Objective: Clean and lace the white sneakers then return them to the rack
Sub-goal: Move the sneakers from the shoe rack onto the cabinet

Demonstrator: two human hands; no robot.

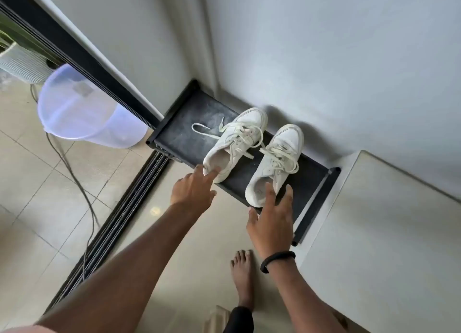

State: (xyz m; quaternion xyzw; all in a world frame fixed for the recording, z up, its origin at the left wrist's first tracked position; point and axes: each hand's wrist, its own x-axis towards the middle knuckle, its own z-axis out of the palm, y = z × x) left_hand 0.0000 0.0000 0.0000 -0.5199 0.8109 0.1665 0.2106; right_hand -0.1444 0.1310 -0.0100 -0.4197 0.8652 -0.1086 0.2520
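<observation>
A translucent lavender bucket lies tipped on the tiled floor at far left, nothing visible inside. On the top shelf of the black rack stand two white sneakers, heels near: the left sneaker with loose laces trailing left, the right sneaker loosely laced. The left hand touches the left heel, fingers narrowly spread; the right hand, fingers wide, touches the right heel.

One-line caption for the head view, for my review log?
Both open hands, left hand and right hand, reach two white sneakers on a black rack by the wall.
</observation>
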